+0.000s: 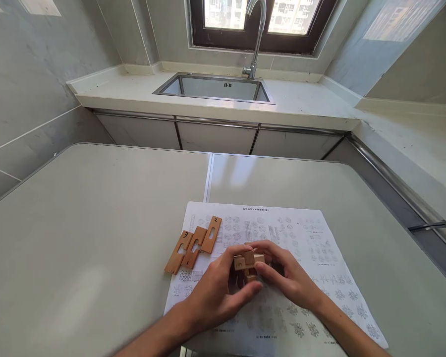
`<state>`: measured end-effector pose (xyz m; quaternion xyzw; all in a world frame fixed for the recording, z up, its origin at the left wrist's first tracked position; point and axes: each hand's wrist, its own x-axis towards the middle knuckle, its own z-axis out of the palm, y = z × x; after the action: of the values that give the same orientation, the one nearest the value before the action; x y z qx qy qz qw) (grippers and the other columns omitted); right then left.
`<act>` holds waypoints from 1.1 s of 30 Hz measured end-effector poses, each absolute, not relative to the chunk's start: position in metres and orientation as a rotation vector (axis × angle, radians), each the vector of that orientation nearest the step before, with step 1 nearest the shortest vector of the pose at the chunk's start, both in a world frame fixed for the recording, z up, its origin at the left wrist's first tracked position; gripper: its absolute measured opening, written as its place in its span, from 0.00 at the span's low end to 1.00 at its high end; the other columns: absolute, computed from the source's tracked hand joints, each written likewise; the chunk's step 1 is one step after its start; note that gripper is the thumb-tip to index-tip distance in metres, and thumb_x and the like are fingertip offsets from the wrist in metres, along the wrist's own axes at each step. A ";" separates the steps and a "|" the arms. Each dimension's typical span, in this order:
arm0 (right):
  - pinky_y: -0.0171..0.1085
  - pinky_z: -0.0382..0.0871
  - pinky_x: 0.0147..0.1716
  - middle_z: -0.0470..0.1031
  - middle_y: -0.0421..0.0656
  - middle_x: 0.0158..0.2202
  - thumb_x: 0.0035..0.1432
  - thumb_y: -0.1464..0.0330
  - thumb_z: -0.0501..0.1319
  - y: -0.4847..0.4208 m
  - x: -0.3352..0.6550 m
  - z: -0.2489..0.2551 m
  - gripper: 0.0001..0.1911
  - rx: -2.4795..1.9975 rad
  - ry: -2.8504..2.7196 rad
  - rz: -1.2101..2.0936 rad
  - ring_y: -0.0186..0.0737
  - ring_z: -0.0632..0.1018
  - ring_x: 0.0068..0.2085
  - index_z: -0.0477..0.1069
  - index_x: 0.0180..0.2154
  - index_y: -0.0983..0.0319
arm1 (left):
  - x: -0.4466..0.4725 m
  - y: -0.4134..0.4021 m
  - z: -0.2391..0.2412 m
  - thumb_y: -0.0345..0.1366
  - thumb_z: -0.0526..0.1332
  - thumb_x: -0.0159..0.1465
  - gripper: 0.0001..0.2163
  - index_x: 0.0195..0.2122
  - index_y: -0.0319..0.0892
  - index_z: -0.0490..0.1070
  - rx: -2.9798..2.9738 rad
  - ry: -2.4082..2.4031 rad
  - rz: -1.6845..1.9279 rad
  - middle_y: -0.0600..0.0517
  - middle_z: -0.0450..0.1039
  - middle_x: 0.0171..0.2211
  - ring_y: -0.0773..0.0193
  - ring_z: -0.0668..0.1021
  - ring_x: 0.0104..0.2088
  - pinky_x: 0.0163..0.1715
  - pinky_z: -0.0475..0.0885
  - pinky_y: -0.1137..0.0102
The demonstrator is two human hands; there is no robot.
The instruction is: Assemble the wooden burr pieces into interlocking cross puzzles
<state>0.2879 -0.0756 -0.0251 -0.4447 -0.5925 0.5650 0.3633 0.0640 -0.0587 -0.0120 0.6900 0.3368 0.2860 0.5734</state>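
Note:
Between my two hands is a small wooden burr puzzle point(249, 260), made of interlocking light-brown blocks. My left hand point(223, 290) wraps round its left side, the thumb below and the fingers over the top. From the right, my right hand point(288, 275) grips it with thumb and fingers. My fingers hide part of the puzzle. Left of my hands lie three flat notched wooden pieces: one marked 3 point(178, 253), a middle one point(194, 248) and one marked 2 point(211, 234). They rest partly on a printed sheet point(329, 287) with line drawings of puzzle pieces.
The sheet lies on a pale folding table point(78, 238) with a seam down its middle. Beyond the table's far edge, a white counter point(301, 96) holds a metal sink point(215, 89) and a tall faucet point(258, 39). Another counter point(412, 134) runs along the right.

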 end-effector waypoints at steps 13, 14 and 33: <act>0.42 0.76 0.39 0.77 0.47 0.44 0.73 0.58 0.61 -0.072 0.288 -0.036 0.12 -1.318 -1.668 0.823 0.43 0.77 0.37 0.73 0.51 0.56 | 0.067 -0.055 -0.004 0.44 0.74 0.63 0.31 0.63 0.47 0.62 1.250 0.991 0.779 0.47 0.79 0.48 0.54 0.83 0.46 0.42 0.78 0.65; 0.44 0.78 0.42 0.77 0.49 0.49 0.71 0.59 0.63 -0.071 0.289 -0.036 0.13 -1.292 -1.746 0.778 0.46 0.79 0.42 0.72 0.53 0.56 | 0.067 -0.055 -0.003 0.45 0.74 0.63 0.31 0.63 0.47 0.62 1.235 1.002 0.780 0.47 0.79 0.48 0.54 0.83 0.46 0.42 0.78 0.65; 0.42 0.78 0.34 0.78 0.45 0.46 0.63 0.57 0.73 -0.067 0.300 -0.035 0.38 -1.001 -1.175 1.626 0.39 0.81 0.31 0.59 0.68 0.49 | 0.067 -0.055 -0.005 0.46 0.72 0.65 0.33 0.67 0.48 0.61 1.230 1.024 0.796 0.48 0.80 0.45 0.53 0.83 0.46 0.42 0.78 0.64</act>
<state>0.2996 -0.0669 -0.0353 -0.4019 -0.4721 0.6532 0.4347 0.0666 -0.0553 -0.0048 0.5363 0.4465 0.3471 0.6265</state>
